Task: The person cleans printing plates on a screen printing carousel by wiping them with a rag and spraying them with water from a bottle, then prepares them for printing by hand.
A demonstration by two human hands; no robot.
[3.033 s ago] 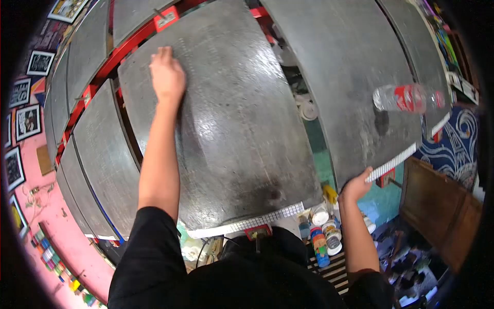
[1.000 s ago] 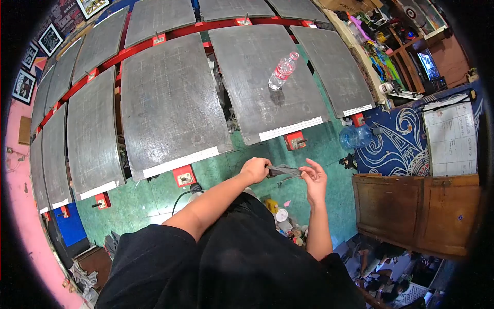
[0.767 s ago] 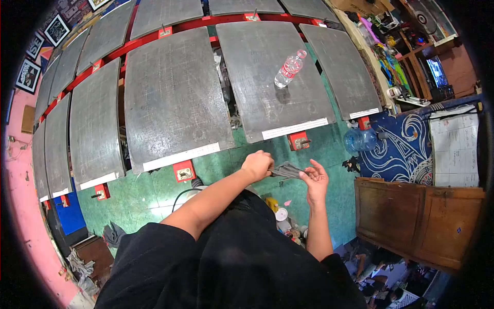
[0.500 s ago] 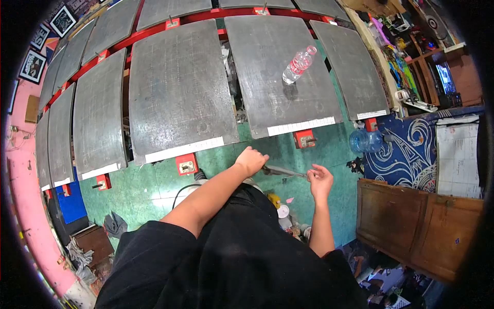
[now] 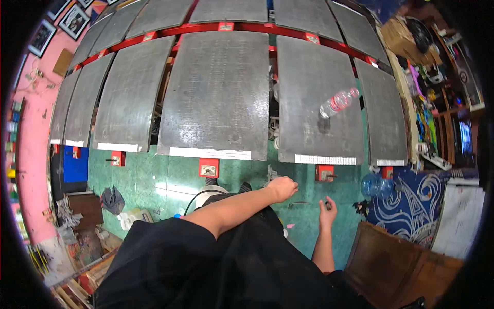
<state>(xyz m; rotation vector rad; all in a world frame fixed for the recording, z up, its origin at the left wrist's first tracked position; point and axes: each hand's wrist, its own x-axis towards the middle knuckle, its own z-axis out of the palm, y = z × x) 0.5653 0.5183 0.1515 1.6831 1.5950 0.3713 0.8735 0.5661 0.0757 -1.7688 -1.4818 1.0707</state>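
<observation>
The left hand is curled, its grip unclear; a small, crumpled grey cloth shows beside it at eleven o'clock. The right hand is half-curled, a dark bit at its fingers, hold unclear. At one o'clock, a clear, red-labelled bottle sits on a grey panel.

Grey boards; red frame rail; green floor; pink wall; blue panel with white swirls.
</observation>
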